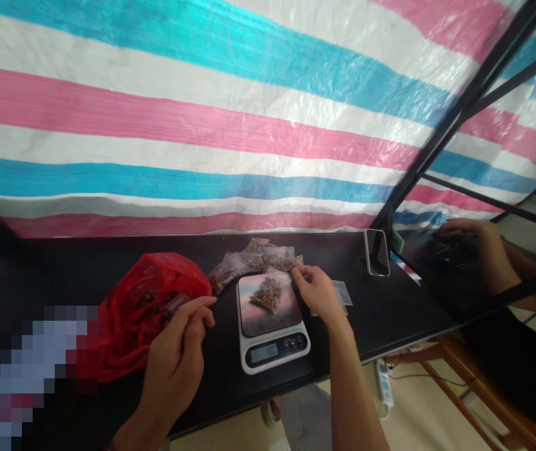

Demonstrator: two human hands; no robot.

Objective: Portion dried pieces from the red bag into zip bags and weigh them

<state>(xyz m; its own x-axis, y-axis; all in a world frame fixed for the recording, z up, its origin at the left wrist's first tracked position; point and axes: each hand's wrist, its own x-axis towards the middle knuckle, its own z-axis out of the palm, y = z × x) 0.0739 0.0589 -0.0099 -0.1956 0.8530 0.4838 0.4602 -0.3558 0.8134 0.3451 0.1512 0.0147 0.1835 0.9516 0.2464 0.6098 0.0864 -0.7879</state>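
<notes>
A small clear bag of brown pieces lies on the plate of a white digital kitchen scale. My right hand pinches the top edge of that bag with its fingertips. My left hand hovers beside a crumpled red plastic bag, fingers curled together; whether they hold a small piece I cannot tell. Behind the scale lies a heap of several filled clear bags.
All of this sits on a black table against a striped pink, blue and white tarp. A phone stands at the right. Empty clear bags lie beside my right hand. Another person's hand rests at the neighbouring table.
</notes>
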